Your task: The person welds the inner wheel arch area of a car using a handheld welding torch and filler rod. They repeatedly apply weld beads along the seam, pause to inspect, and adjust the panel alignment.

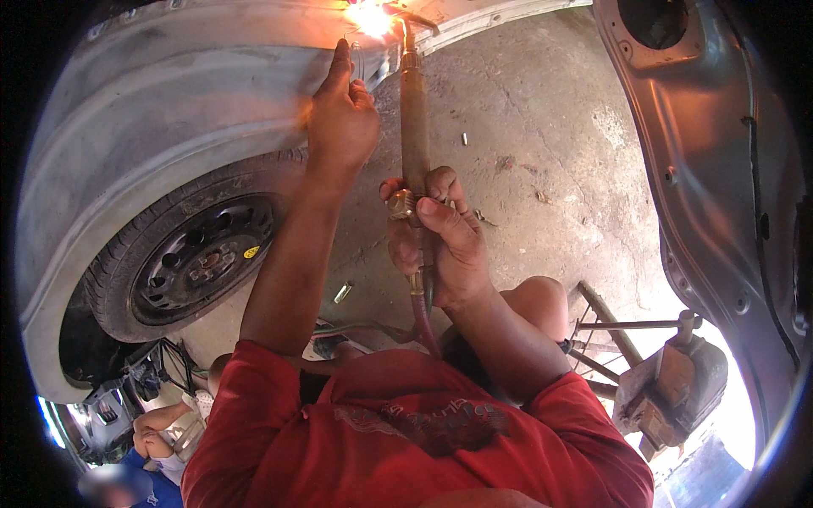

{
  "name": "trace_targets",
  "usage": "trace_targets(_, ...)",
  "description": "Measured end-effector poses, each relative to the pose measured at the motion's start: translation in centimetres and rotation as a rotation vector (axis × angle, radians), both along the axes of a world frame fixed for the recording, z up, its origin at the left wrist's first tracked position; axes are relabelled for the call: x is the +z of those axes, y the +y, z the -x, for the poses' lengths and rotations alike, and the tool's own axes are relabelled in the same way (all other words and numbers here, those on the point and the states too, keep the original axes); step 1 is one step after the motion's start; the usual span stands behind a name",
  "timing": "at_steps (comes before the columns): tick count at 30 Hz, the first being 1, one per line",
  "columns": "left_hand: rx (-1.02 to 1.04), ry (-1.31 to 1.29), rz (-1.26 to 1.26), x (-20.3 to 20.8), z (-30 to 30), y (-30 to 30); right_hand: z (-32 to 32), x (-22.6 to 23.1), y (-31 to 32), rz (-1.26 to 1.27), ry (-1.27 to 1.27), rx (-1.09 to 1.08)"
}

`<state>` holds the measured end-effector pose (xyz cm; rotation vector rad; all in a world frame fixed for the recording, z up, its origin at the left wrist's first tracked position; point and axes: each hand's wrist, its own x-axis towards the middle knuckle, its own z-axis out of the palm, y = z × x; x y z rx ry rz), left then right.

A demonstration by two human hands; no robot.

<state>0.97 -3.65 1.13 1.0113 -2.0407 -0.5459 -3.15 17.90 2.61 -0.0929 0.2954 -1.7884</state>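
Observation:
My right hand point(453, 233) is wrapped round the lower handle of a gas welding torch point(415, 127), its fingers beside a brass valve knob point(401, 203). From the torch's far end a bright flame point(370, 17) glares against the lower edge of a grey car body panel point(195, 85). My left hand point(343, 118) is closed just short of the flame, index finger stretched along a thin bent wire point(361, 57). Glare hides the wire's far end and the heated spot on the panel. Hoses point(423, 322) run from the torch's base back toward my body.
A wheel with a black rim point(207, 262) sits under the panel at left. At right stands a bare metal car door point(703, 152), with a metal stand point(618, 339) below it. Small bits lie on the concrete floor point(542, 127). Another person point(161, 440) sits at lower left.

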Motion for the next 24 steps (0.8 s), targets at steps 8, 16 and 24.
trace_targets(8, 0.003, 0.006, -0.008, 0.04, 0.08, -0.03, 0.05, -0.33, -0.14, 0.015, 0.009, 0.003)
trace_targets(16, 0.007, 0.009, -0.037, 0.01, 0.07, -0.12, 0.04, -0.32, -0.16, 0.009, 0.013, 0.007)
trace_targets(24, 0.008, -0.007, 0.001, 0.21, 0.05, -0.22, -0.07, -0.22, -0.38, 0.026, 0.016, -0.012)
